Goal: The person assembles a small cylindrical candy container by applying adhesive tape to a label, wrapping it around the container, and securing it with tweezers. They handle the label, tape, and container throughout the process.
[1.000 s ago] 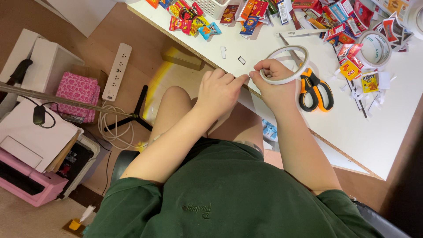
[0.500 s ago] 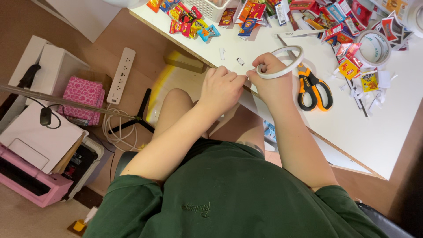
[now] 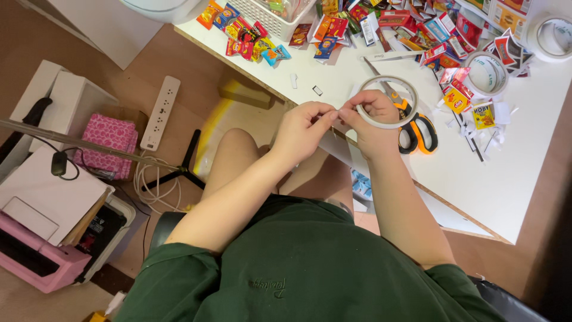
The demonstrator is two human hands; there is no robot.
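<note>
Picking at tape edge: left hand [image 3: 302,128] fingertips now pinched against tape roll [image 3: 388,101], right hand [image 3: 369,122] gripping ring, lifted off white table [image 3: 506,179] above orange scissors [image 3: 417,128].

both hands [image 3: 310,128] [image 3: 369,122] meet at the near edge of the white table [image 3: 506,179], crowded by the tape ring [image 3: 390,101] and, touching it on the right, the orange scissors [image 3: 420,131]. farther off, scattered snack packets [image 3: 333,30], a white basket [image 3: 280,18] and two more tape rolls [image 3: 485,74] [image 3: 551,36] block the far side. bare tabletop lies open to the near right and in the small stretch left of the hands, just before the edge
</note>
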